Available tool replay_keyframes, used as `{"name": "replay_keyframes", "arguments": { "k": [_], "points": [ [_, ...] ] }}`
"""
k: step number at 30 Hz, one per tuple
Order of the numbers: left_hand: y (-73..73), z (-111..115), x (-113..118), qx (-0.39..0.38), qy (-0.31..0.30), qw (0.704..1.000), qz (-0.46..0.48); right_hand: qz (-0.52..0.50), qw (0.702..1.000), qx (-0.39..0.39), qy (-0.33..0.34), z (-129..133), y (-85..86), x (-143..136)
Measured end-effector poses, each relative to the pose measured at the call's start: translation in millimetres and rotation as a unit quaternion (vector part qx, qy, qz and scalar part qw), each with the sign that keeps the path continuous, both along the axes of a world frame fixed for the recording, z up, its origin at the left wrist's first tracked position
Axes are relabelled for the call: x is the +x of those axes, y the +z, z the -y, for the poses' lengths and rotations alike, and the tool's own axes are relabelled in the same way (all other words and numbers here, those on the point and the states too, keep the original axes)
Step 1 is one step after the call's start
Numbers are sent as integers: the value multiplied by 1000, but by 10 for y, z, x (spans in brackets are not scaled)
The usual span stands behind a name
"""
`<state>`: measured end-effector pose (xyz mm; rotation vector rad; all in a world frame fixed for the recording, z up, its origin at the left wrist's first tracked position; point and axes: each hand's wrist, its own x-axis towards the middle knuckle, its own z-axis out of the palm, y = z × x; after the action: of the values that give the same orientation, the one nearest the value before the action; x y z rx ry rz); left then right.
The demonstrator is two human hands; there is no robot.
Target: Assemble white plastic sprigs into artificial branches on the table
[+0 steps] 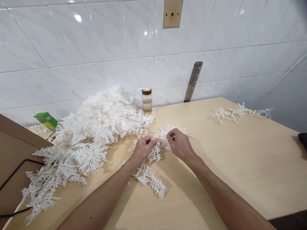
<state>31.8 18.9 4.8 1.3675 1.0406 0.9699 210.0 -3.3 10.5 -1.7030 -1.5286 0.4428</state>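
Note:
My left hand [144, 146] is closed in a pinch on a white branching sprig [154, 154], which hangs below its fingers. Just to the right, my right hand [178, 142] is curled with thumb and forefinger together; whatever its fingertips hold is too small to make out. Behind and between the hands lies a small pile of white sprigs [165, 131]. Another white sprig [151, 180] rests on the table below my left hand. A large heap of white branching pieces [96, 127] covers the left side of the table.
A lidded bottle [147, 100] stands by the tiled wall, near a leaning metal strip [193, 82]. Bare white stems [240, 111] lie at the back right. A green packet [46, 120] and a cardboard box [16, 153] are at the left. A dark object [303, 139] sits at the right edge.

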Motion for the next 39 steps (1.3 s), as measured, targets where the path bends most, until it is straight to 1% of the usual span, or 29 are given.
{"name": "replay_keyframes", "arguments": {
  "k": [3, 5, 7, 8, 12, 15, 19, 25, 31, 35, 39],
  "points": [
    [-31, -13, 18, -31, -7, 999, 39, -64, 997, -17, 33, 25, 24, -31],
    [-50, -27, 25, -40, -3, 997, 65, -97, 991, -60, 71, 40, 32, -71],
    [-66, -41, 27, -42, 2, 996, 77, -108, 985, -95, 91, 45, 28, -106],
    [-73, -47, 27, -42, 2, 996, 78, -101, 986, -96, 93, 44, 24, -120],
    [-101, -61, 28, -30, 11, 997, 69, -63, 992, -49, 102, 46, 22, -157],
    [-115, -62, 31, -5, 19, 999, 49, -86, 987, -72, 119, 65, 46, -185],
    [-110, -46, 35, 23, 21, 999, 28, -106, 983, -95, 114, 82, 49, -208],
    [-69, -21, 37, 33, 41, 999, 7, -193, 966, -114, 129, 47, -69, -193],
    [-73, -30, 40, 63, 29, 997, -19, -224, 957, -131, 130, 12, -154, -180],
    [-102, -44, 41, 69, 23, 997, -26, -245, 951, -132, 132, 14, -158, -178],
    [-107, -46, 42, 72, 24, 997, -22, -263, 943, -146, 142, 29, -124, -186]
  ]
}}
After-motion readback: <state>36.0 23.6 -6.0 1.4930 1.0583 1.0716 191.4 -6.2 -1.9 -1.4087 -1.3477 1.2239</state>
